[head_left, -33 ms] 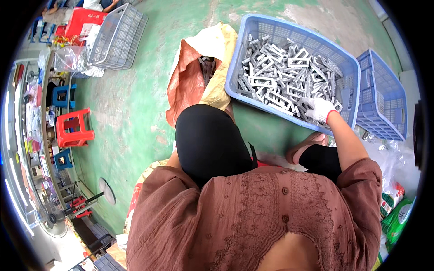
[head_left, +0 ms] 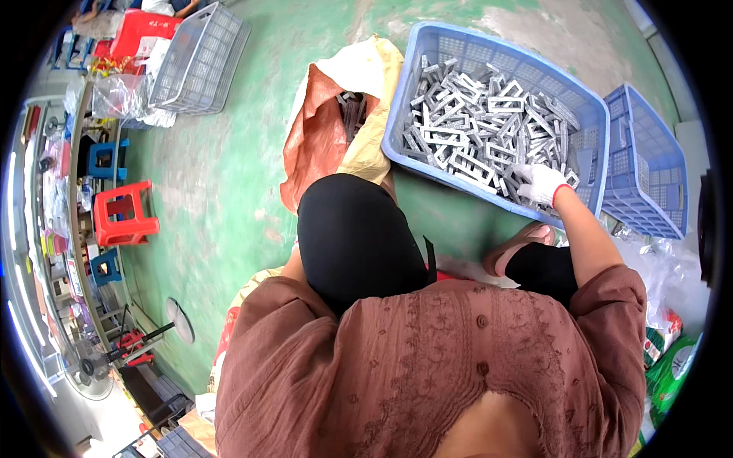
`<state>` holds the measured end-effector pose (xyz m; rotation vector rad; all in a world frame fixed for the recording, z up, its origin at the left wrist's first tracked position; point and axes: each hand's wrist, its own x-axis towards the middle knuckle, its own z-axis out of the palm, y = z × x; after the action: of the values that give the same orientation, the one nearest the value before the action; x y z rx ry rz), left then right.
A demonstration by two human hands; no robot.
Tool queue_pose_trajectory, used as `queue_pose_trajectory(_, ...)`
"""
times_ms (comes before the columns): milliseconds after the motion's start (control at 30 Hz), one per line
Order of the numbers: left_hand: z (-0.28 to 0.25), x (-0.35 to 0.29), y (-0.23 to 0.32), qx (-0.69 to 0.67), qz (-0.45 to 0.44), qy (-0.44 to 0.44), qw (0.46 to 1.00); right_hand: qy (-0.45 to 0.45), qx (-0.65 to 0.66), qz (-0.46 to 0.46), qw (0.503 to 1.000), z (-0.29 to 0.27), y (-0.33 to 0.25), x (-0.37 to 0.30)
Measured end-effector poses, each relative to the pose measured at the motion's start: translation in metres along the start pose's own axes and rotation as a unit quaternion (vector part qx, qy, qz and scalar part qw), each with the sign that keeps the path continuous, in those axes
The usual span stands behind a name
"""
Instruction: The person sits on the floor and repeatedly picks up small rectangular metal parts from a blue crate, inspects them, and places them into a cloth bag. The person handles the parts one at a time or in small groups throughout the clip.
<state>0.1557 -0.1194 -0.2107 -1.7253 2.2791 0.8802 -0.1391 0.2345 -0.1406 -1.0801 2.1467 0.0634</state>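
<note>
My right hand (head_left: 542, 184), in a white knitted glove with a red cuff edge, reaches into the near right part of a blue plastic crate (head_left: 500, 204). Its fingers are curled down on a heap of grey rectangular frame pieces (head_left: 489, 122); what lies under the fingertips is hidden. Left of the crate, an open woven sack (head_left: 313, 145), yellow outside and orange inside, holds more dark grey pieces (head_left: 353, 114). My left hand is out of sight behind my raised knee; only a bit of that forearm (head_left: 292, 267) shows.
A second blue crate (head_left: 649, 164) stands on the right. A grey-blue crate (head_left: 200, 61), a red stool (head_left: 124, 214), blue stools (head_left: 107, 162), and a fan (head_left: 180, 320) are on the left beside loaded shelves. Plastic bags (head_left: 660, 271) lie at my right.
</note>
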Motion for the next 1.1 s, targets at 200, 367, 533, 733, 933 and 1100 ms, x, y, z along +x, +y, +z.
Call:
queue_pose_trajectory(200,-0.025,0.021,-0.023,-0.068,0.009,0.021,0.997,0.037,0.034,-0.035,0.998,0.004,0.005,0.000)
queue_pose_trajectory(367,-0.088,0.056,-0.053,-0.236,0.035,0.050,0.970,-0.005,0.027,-0.018,0.999,-0.022,-0.014,-0.023)
queue_pose_trajectory(533,-0.221,0.035,0.029,-0.009,0.230,0.211,0.950,-0.018,0.002,0.011,1.000,-0.012,0.024,-0.004)
queue_pose_trajectory(733,-0.302,0.145,0.123,-0.068,0.337,0.206,0.916,0.011,0.009,-0.023,1.000,-0.008,0.029,0.013)
queue_pose_trajectory(933,-0.267,0.087,0.193,-0.633,0.169,-0.036,0.755,0.025,-0.022,0.016,0.999,0.016,0.049,0.019)
queue_pose_trajectory(1100,-0.292,-0.018,0.180,-0.303,0.329,0.146,0.882,0.066,-0.053,-0.070,0.994,0.006,0.003,0.035)
